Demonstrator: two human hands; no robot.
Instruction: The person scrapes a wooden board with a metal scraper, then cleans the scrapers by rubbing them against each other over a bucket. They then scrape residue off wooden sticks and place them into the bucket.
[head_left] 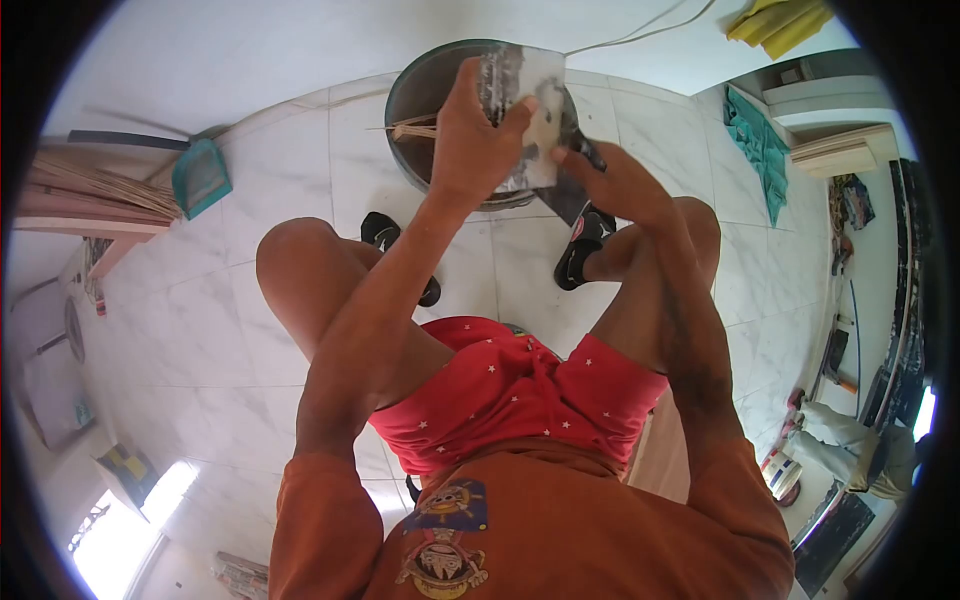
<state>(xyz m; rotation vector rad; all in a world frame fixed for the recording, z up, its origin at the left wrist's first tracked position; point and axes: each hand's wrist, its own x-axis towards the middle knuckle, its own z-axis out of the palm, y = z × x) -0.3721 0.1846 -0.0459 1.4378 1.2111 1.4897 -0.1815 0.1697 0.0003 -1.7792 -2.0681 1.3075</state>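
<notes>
Above a dark round tub point(408, 150) on the floor, both my hands hold a flat grey-white rectangular panel point(543, 85) with black smears and a dark strip down its left side. My left hand point(474, 145) is closed on the panel's left side, thumb across its face. The fingers of my right hand point(615, 185) are closed at the lower right edge, with the thumb against the panel. Below that hand a dark flat piece point(566, 197) slants down past the tub's rim. Thin pale sticks point(414, 130) poke out inside the tub.
A teal dustpan point(203, 178) lies left, beside a bundle of thin wooden strips point(110, 188). At right are a green cloth point(760, 150), stacked pale boards point(835, 155) and a white bucket point(780, 473). My feet in black sandals point(583, 250) flank the tub's near side.
</notes>
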